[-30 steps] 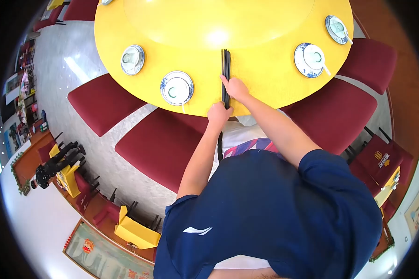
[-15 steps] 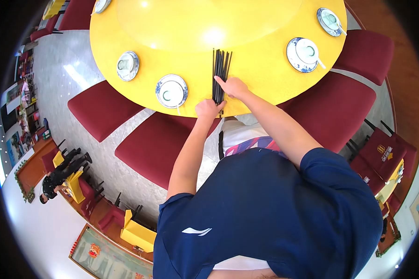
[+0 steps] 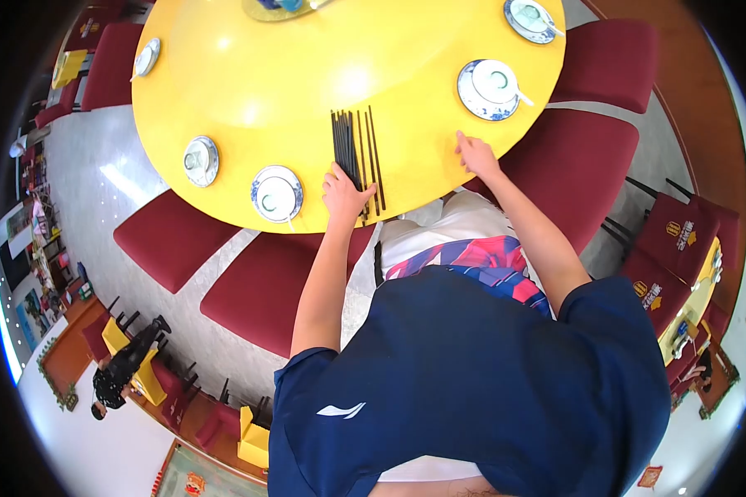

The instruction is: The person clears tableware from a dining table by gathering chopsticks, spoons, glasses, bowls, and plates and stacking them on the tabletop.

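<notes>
Your left hand point(image 3: 348, 195) lies over the black chopstick bundle point(image 3: 343, 142) near the yellow table's point(image 3: 423, 170) edge; I can't tell whether it grips, or the bundle's count. Your right hand point(image 3: 476, 156), fingers loosely parted, shows nothing held. Expect light, stiff, rolling sticks; grasp mid-length. Count three loose chopsticks point(image 3: 376, 157), five place settings point(image 3: 486, 87).

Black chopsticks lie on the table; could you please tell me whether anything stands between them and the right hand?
Nothing visible does: only bare yellow tabletop lies between the right hand and the black chopsticks.
</notes>
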